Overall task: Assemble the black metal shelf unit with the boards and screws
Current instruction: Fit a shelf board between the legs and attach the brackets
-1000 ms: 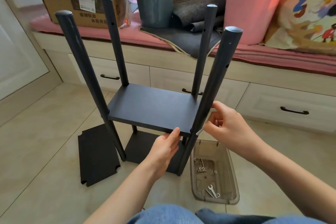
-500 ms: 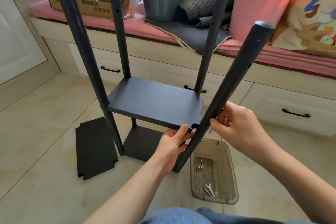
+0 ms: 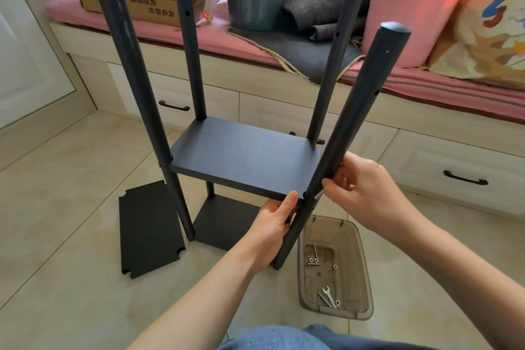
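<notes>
- left hand (image 3: 274, 214) grips the middle board (image 3: 244, 156) at its near right corner, thumb on top;
- right hand (image 3: 366, 187) curls round the tilted near-right pole (image 3: 360, 111); loose screws (image 3: 312, 260) lie in the tray (image 3: 360, 278).

Bright, even daylight fills a sharp picture. Shadows on the floor tiles (image 3: 71, 207) are soft. Wide-angle distortion bends straight lines outward toward the edges. A warm glow lights the pink tub (image 3: 420, 8).

— Where does the shelf unit (image 3: 244, 162) stand?
— On the floor (image 3: 56, 207), before the drawers (image 3: 454, 170). A loose board (image 3: 149, 229) lies to its left.
— And the screws (image 3: 312, 260)?
— In the tray (image 3: 366, 278) to its right, with a wrench (image 3: 329, 294) nearer the person.
</notes>
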`<state>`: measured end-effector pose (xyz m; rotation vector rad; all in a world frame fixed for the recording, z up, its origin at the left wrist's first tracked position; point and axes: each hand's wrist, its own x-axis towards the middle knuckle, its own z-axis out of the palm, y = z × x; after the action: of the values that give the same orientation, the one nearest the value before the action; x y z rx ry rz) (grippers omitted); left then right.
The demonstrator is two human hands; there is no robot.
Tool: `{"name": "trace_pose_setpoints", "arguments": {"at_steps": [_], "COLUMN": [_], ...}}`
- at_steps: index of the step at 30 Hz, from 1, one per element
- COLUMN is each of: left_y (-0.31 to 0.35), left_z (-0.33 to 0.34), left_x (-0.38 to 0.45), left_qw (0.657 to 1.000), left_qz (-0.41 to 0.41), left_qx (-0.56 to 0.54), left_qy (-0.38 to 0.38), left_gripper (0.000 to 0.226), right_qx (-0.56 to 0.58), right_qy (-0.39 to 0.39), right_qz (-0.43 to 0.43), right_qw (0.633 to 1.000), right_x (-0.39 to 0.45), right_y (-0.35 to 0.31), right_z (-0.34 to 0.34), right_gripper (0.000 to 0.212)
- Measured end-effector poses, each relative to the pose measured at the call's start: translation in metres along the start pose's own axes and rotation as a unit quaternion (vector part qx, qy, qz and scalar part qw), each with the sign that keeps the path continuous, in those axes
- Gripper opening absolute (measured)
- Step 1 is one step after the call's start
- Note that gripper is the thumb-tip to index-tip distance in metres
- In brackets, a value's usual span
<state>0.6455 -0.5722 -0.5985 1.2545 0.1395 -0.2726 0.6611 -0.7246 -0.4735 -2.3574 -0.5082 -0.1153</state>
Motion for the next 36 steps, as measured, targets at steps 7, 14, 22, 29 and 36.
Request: {"name": "trace_pose_setpoints", "arguments": {"at_steps": [7,14,22,29,36], "left_y": [-0.008,-0.010,-0.012,-0.013,-0.014], "left_z": [-0.006,-0.004,-0.003,-0.002,-0.006], "left_x": [0.000,-0.002,0.001,0.002,0.003], "left_qw": [1.000,0.999,0.998,0.998,0.999], "left_qz": [0.005,0.003,0.008,0.018,0.025], "left_qx": [0.028,0.048,0.048,0.058,0.038], "left_qy": [-0.007,0.004,0.028,0.029,0.026], "left_gripper": [0.045,0.039,0.022,0.049,0.056], "right_qx": [0.004,0.027,0.130,0.270,0.319], "right_qy": [-0.008,-0.026,-0.005,0.016,0.020], "right_qz": [0.004,0.014,0.129,0.176,0.169], "right_qw": [1.000,0.999,0.983,0.947,0.932], "right_x": [-0.001,-0.011,-0.042,-0.057,-0.063], "right_y": [-0.001,0.008,0.040,0.049,0.053], "right_z": [0.001,0.002,0.014,0.035,0.046], "right_gripper": [0.019,0.028,0.011,0.013,0.014]}}
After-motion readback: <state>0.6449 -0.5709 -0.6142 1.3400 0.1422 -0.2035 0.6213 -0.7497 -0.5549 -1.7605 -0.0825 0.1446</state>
